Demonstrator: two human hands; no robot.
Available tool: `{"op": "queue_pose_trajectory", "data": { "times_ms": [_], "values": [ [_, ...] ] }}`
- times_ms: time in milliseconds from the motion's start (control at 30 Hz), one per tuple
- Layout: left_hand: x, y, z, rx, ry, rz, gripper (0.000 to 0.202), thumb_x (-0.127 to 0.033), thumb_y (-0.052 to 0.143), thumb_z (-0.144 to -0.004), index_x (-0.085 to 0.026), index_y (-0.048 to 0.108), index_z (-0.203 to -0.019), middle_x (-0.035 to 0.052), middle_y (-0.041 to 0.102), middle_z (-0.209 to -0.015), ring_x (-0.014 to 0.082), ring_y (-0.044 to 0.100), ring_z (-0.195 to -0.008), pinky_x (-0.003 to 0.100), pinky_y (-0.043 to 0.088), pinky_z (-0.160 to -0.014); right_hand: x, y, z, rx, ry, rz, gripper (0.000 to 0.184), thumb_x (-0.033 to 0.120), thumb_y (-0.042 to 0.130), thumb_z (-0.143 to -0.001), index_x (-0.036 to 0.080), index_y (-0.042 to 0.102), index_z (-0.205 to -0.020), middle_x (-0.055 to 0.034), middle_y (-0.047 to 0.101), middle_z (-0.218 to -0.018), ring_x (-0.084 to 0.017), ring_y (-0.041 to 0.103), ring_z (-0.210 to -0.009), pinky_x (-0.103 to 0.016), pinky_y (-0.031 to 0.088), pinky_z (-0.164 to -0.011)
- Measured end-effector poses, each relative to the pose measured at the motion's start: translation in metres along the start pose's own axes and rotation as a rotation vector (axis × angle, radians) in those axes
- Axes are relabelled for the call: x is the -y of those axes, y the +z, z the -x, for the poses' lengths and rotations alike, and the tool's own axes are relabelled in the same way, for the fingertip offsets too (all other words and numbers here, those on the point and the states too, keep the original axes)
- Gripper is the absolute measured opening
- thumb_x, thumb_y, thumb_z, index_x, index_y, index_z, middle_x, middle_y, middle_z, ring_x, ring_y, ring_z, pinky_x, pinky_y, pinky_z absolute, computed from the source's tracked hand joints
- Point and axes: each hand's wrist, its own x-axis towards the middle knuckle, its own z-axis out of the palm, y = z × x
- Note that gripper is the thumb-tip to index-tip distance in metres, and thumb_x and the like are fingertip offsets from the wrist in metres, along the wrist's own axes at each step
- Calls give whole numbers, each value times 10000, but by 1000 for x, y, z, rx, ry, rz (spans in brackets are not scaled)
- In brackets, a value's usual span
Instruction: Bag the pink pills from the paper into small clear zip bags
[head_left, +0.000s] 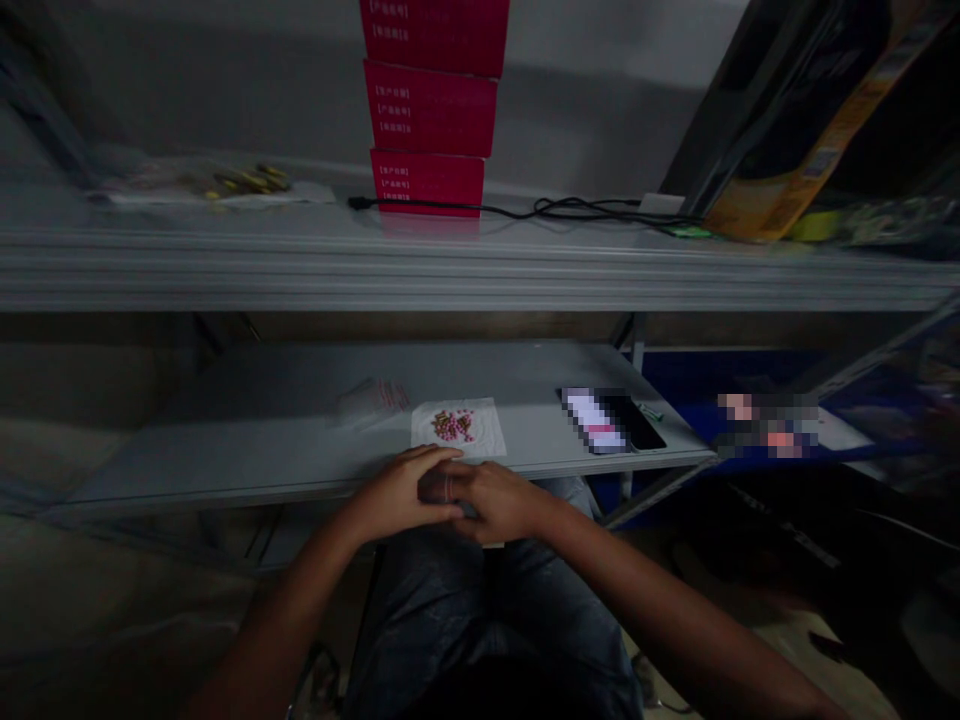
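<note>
Left hand [401, 492] and right hand [504, 500] were together by lower shelf [262, 420] (couldn't tell what they gripped); bits [453, 426] sat on white sheet [491, 426], likely against scattering.

place: workshop or storeroom, unclear which | grey shelving [300, 270] | stacked red boxes [433, 112]

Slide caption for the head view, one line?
Left hand and right hand close together by the lower shelf, near a white sheet bearing small pink and brown pieces.
</note>
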Motion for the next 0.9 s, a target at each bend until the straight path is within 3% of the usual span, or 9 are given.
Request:
{"op": "queue_pose_trajectory", "data": {
  "times_ms": [167, 333, 467, 567, 633, 767, 900],
  "values": [
    [2, -8, 4, 7, -42, 89, 553, -332, 797, -774, -300, 638, -1304, 79, 640, -1361, 292, 575, -1269, 507, 424, -1114, -1, -7, 0, -21, -17, -98, 238, 187, 620, -856, 185, 716, -1074, -68, 711, -1082, -202, 651, -952, -329, 488, -851],
    [2, -1, 5, 4, -43, 128, 478, -299, 783, -786, -274, 658, -1247, 74, 680, -1286, 270, 615, -1205, 468, 461, -1072, -2, -3, -2, -20, -23, -118, 280, 179, 628, -862, 174, 705, -1132, -91, 704, -1183, -212, 660, -1031, -341, 502, -901],
    [6, 2, 5, -118, -57, 178, 360, -328, 712, -837, -233, 670, -1181, 82, 716, -1187, 255, 659, -1107, 440, 508, -1002, 5, -12, -2, -81, -26, -177, 356, 179, 596, -905, 194, 657, -1255, -90, 673, -1290, -207, 654, -1125, -357, 500, -971],
    [16, 3, 4, -225, -85, 209, 305, -344, 657, -857, -204, 680, -1127, 87, 732, -1123, 250, 679, -1040, 431, 526, -960, 1, -23, -3, -212, -49, -256, 341, 198, 557, -954, 204, 643, -1285, -76, 671, -1312, -190, 634, -1192, -355, 487, -1013],
    [25, 3, 3, -305, -129, 235, 296, -374, 646, -854, -187, 688, -1080, 88, 741, -1077, 252, 687, -1009, 419, 533, -941, -16, -30, -6, -337, 13, -272, 275, 237, 536, -984, 196, 685, -1211, -72, 708, -1240, -184, 663, -1130, -336, 512, -951],
    [39, 2, -6, -443, -218, 310, 349, -473, 658, -820, -171, 700, -991, 91, 748, -996, 250, 697, -950, 371, 550, -879, -75, -37, -15, -507, 326, -63, 200, 243, 592, -953, 144, 750, -1025, -92, 759, -1012, -174, 696, -829, -282, 512, -750],
    [48, -5, -22, -532, -255, 386, 386, -515, 697, -763, -177, 703, -950, 93, 745, -974, 239, 692, -915, 341, 548, -836, -125, -35, -27, -342, 477, 196, 179, 192, 659, -886, 155, 762, -1027, -95, 743, -1032, -173, 668, -820, -255, 470, -749]
  ]
}}
